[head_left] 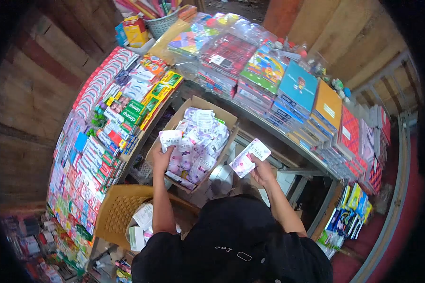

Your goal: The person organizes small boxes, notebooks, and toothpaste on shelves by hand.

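Observation:
My left hand (162, 158) grips a small white and purple pouch (170, 137) over the left edge of an open cardboard box (192, 103). The box holds many similar white and lilac pouches (204, 123), heaped loosely. To the right of the box, my right hand (263, 171) is closed on another pouch (243, 157), its printed front turned up and tilted. Both pouches carry the word "YUMEDA" or something close to it. The fingers of each hand partly cover the pouch they hold.
Toothpaste boxes (92, 155) and soaps fill the display on my left. Stacked notebooks (297, 82) line the counter ahead and to the right. A brown woven plastic chair (115, 207) with a carton on it stands near my left arm. Colourful packs (347, 214) sit at lower right.

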The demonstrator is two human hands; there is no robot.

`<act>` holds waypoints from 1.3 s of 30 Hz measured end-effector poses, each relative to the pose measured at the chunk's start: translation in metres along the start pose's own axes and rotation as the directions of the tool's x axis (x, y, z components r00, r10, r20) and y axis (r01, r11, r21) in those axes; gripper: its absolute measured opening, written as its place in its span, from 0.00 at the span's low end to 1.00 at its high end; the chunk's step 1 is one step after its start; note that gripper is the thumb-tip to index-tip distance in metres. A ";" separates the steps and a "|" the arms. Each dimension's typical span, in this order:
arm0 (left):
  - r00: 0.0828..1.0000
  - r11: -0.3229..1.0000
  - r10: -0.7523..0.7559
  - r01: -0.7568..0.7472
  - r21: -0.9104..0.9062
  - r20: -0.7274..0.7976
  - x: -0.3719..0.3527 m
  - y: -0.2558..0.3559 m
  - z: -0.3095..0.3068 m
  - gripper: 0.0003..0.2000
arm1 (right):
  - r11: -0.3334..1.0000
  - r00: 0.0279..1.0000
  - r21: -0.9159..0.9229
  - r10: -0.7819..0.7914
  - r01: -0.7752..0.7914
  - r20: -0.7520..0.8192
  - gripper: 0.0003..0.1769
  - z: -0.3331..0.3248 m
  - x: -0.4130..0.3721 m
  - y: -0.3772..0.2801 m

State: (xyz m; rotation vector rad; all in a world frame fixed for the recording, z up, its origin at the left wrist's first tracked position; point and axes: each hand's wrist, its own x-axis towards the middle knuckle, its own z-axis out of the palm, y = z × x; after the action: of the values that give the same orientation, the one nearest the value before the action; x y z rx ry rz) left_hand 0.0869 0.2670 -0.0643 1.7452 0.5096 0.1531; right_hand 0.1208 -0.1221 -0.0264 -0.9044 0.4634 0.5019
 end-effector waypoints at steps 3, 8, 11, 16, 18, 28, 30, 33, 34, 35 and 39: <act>0.972 0.961 -0.029 0.091 -0.260 0.235 -0.005 0.029 0.038 0.14 | 1.000 1.000 0.026 -0.008 0.008 0.010 0.20 0.001 -0.019 -0.007; 0.748 0.857 -0.021 0.354 -0.373 0.663 -0.030 0.050 0.136 0.19 | 0.997 0.997 0.040 -0.072 0.073 -0.014 0.24 -0.008 -0.044 -0.017; 0.595 0.710 -0.008 0.569 -0.414 0.804 -0.065 0.064 0.193 0.20 | 0.981 0.986 0.102 -0.160 0.164 -0.044 0.27 -0.023 -0.068 -0.025; 0.295 0.781 -0.117 0.617 -0.096 0.948 -0.129 0.086 0.261 0.18 | 0.934 0.942 0.149 -0.303 0.324 -0.147 0.27 -0.083 -0.130 -0.031; 0.305 0.855 -0.099 0.513 -0.075 0.947 -0.170 0.097 0.289 0.20 | 0.905 0.909 0.154 -0.364 0.396 -0.201 0.29 -0.117 -0.159 -0.025; 0.054 0.983 -0.066 0.173 0.056 0.996 -0.417 0.098 0.392 0.20 | 0.737 0.695 0.108 -0.564 0.667 -0.445 0.23 -0.280 -0.368 0.045; 0.047 0.987 -0.057 0.151 0.049 0.997 -0.458 0.101 0.401 0.19 | 0.741 0.651 -0.046 -0.616 0.670 -0.444 0.23 -0.309 -0.405 0.065; 0.024 0.994 -0.030 0.109 0.027 0.999 -0.503 0.113 0.419 0.18 | 0.821 0.699 -0.254 -0.569 0.511 -0.434 0.20 -0.319 -0.482 0.071; 0.007 0.999 -0.015 0.053 0.015 1.000 -0.516 0.118 0.426 0.18 | 0.845 0.713 -0.280 -0.535 0.456 -0.453 0.20 -0.325 -0.498 0.074; -0.011 1.000 -0.001 -0.007 0.001 1.000 -0.527 0.121 0.432 0.18 | 0.831 0.687 -0.293 -0.556 0.473 -0.467 0.17 -0.333 -0.507 0.081; -0.099 0.976 0.057 -0.204 -0.076 0.993 -0.571 0.129 0.451 0.18 | 0.808 0.559 -0.414 -0.590 0.420 -0.583 0.15 -0.344 -0.551 0.090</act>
State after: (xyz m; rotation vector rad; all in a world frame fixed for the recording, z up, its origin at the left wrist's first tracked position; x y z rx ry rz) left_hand -0.2231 -0.3945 0.0471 1.4514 -0.8894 -1.1059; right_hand -0.4257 -0.4776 0.0494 -1.4005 0.7967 -0.3797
